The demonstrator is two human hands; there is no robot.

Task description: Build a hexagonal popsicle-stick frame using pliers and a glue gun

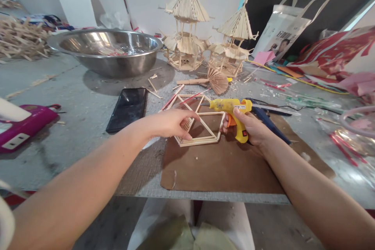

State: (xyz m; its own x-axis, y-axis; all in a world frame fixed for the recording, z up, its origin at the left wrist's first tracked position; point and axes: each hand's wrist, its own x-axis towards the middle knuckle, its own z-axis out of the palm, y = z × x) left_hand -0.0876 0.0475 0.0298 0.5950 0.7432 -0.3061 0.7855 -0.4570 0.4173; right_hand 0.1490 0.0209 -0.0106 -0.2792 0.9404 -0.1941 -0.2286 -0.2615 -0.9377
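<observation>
My right hand (pixel 253 125) is wrapped round the handle of a yellow hot glue gun (pixel 228 104), fingers near its orange trigger. Its nozzle points left over a polygonal frame of thin wooden sticks (pixel 205 139), which has spokes crossing inside. My left hand (pixel 172 123) grips the left side of this stick frame, thumb and forefinger curled at its edge; the other fingers are partly hidden. The frame lies on a brown board (pixel 213 172). A clear glue stick (pixel 269 108) sticks out of the gun's rear.
Behind stand two wooden-stick pagoda models (pixel 187 41) and a folded fan (pixel 218 80). A steel basin (pixel 117 60), a black phone (pixel 127 109) and a purple power strip (pixel 31 123) lie to the left. Dark blue pliers-like handles (pixel 269 127) and a white bag (pixel 283 27) are at right.
</observation>
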